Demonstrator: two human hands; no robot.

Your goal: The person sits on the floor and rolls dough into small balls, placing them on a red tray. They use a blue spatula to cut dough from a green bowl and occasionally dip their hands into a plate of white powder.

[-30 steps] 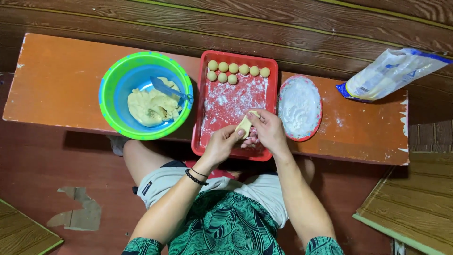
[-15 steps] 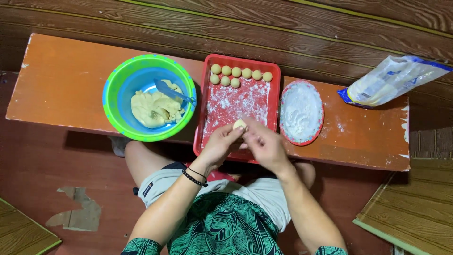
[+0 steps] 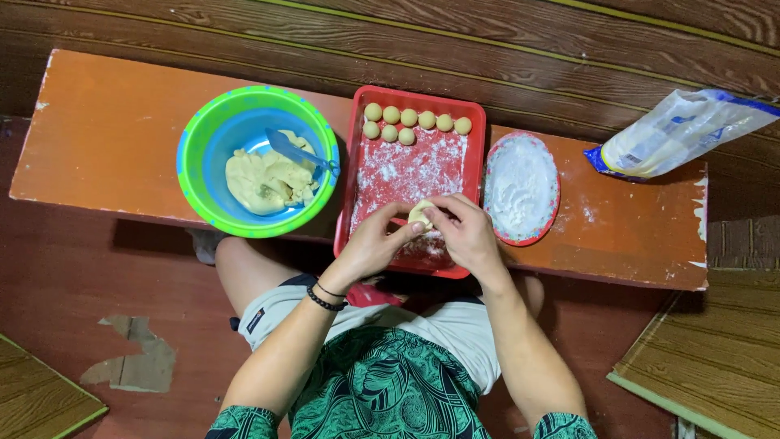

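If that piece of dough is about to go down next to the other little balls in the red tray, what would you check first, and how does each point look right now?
1. Both hands on the piece: ok. The left hand and right hand pinch the dough piece between their fingertips.
2. Piece rounded like the others: cannot tell, the fingers hide most of it.
3. Free room in the red tray: ok. The dough balls fill only the far end.
4. Tray floor floured: ok, white powder covers the middle.
5. Flour within reach: ok. The flour plate sits right of the tray.
6. More dough on hand: ok. The green-rimmed bowl holds a lump.
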